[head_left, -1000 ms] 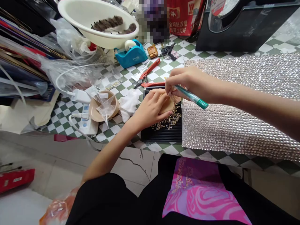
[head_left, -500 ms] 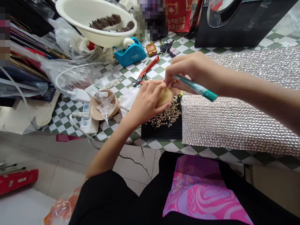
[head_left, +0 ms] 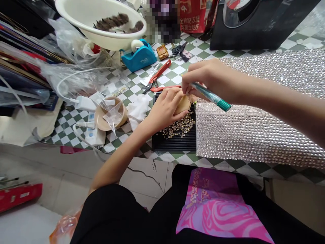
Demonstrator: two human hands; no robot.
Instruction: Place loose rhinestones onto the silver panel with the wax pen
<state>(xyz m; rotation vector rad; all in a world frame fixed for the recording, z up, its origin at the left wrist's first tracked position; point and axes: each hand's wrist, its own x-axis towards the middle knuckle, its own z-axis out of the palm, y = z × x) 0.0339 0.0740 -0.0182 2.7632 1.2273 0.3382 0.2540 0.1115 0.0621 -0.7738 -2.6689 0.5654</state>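
My left hand (head_left: 169,106) is closed round a rounded tan piece (head_left: 183,104), whose far side is hidden by my fingers. In my right hand (head_left: 200,79) is a pen-like tool (head_left: 212,96) with a clear barrel and a green end. Its tip is hidden behind my fingers, close to the tan piece, so I cannot tell whether it touches. Under both hands lies a black ridged tray (head_left: 175,145), with many small gold-rimmed rhinestones (head_left: 179,128) scattered over it.
A sheet of rhinestone mesh (head_left: 241,135) covers the right side. Red-handled pliers (head_left: 162,69), a blue tape dispenser (head_left: 139,57) and keys (head_left: 179,51) lie beyond my hands. A tan cup (head_left: 101,118), white tissue (head_left: 137,110) and a power strip (head_left: 94,132) are to the left.
The whole view has shifted slightly left. My left hand and the tan piece have moved a little to the right, uncovering more of the pliers' lower handle. Both grips stay the same.
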